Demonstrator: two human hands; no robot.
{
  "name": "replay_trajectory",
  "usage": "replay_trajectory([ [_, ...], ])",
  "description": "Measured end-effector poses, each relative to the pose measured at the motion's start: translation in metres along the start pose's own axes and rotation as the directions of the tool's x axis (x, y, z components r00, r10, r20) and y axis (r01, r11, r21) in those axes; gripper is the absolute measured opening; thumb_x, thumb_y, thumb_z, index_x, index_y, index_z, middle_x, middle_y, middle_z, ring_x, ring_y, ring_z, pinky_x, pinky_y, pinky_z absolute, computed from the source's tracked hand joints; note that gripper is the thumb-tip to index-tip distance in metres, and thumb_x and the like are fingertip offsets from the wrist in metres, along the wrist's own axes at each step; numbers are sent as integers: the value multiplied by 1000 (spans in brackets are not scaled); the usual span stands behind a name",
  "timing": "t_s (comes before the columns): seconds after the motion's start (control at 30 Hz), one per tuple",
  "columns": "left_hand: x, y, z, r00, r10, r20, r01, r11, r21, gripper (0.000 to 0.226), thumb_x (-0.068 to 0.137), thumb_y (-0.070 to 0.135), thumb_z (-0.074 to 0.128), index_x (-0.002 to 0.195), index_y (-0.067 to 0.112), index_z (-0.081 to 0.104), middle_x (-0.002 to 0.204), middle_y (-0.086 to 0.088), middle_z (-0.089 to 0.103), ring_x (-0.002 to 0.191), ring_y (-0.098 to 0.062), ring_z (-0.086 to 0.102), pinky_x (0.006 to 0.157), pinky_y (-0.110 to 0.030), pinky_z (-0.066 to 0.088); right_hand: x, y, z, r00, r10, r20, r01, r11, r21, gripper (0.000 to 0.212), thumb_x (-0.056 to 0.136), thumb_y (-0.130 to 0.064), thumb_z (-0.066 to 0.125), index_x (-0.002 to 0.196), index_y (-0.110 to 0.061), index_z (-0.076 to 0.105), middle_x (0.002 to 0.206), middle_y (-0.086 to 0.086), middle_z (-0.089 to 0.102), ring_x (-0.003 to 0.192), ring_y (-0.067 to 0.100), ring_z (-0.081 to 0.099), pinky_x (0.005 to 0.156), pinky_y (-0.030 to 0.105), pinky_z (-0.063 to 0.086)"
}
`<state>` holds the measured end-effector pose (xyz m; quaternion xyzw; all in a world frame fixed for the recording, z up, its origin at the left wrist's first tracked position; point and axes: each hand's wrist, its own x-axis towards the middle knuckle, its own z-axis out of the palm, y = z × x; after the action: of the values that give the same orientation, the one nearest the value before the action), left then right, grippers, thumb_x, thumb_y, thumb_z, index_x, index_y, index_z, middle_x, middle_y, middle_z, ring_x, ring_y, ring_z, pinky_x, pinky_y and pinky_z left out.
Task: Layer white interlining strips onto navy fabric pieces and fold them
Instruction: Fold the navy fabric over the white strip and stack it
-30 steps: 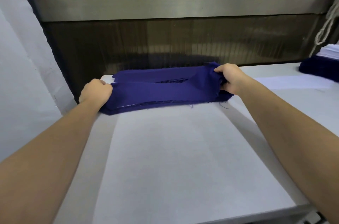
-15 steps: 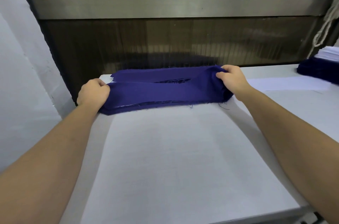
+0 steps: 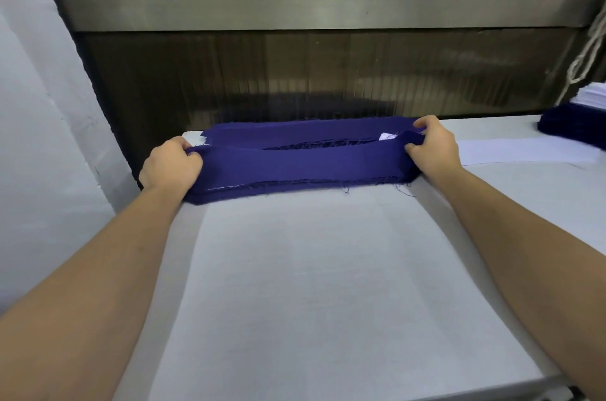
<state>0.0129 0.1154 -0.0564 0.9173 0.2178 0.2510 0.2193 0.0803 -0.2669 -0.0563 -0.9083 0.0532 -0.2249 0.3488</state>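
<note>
A long navy fabric piece (image 3: 295, 167) lies folded across the far end of the white table (image 3: 311, 285), its frayed edges showing along the front and in the open middle. My left hand (image 3: 170, 164) grips its left end with curled fingers. My right hand (image 3: 433, 146) pinches the upper layer at its right end. A small corner of white interlining (image 3: 387, 136) peeks out between the navy layers near my right hand. Another bit of white (image 3: 200, 139) shows at the left end behind the fabric.
A flat white strip (image 3: 524, 151) lies on the table to the right. At the far right stands a stack of navy pieces (image 3: 574, 128) with white strips (image 3: 593, 95) on top. A dark machine opening (image 3: 328, 72) runs behind the table. A wall stands on the left.
Both hands have spread the top navy layer open, so the gap in the middle is wider and a white corner shows near my right hand. The fabric stays in place.
</note>
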Motion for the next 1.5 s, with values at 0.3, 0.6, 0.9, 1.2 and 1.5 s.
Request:
replay_trajectory([
  [0.3,0,-2,2,1000,31,-6,-31,1000,1,29,91,8,46,118,11,57,110,-16,62,100,-34,56,73,-36,41,-1,2,3,994,-45,-100,57,992,115,38,90,2,52,125,-14,48,120,9,58,105,24,53,81,30,42],
  [0.6,0,-5,1,999,15,34,-17,999,52,33,91,9,47,124,10,53,117,-18,59,110,-38,51,90,-45,45,-2,4,4,999,-23,-46,25,999,38,39,88,0,56,125,-9,49,122,13,56,108,29,53,80,29,39],
  [0.9,-2,22,4,987,158,3,-150,933,327,47,83,17,63,128,22,51,134,-12,41,126,-35,29,104,-47,24,-4,-26,17,959,-282,-14,267,922,-280,34,87,-9,56,121,-16,61,129,9,47,121,32,35,98,38,29],
  [1.2,14,73,30,936,307,173,-346,890,296,36,91,34,59,126,24,56,130,-8,52,124,-32,39,103,-45,29,7,-78,61,884,-353,305,460,769,-444,37,95,-23,53,131,-21,55,134,8,49,123,31,41,99,42,31],
  [1.5,27,87,42,874,400,275,-464,856,228,42,84,42,66,122,24,62,124,-1,61,119,-27,48,101,-45,35,15,-78,78,891,-395,224,453,746,-487,24,94,-6,51,112,-13,64,114,8,61,111,30,48,89,37,34],
])
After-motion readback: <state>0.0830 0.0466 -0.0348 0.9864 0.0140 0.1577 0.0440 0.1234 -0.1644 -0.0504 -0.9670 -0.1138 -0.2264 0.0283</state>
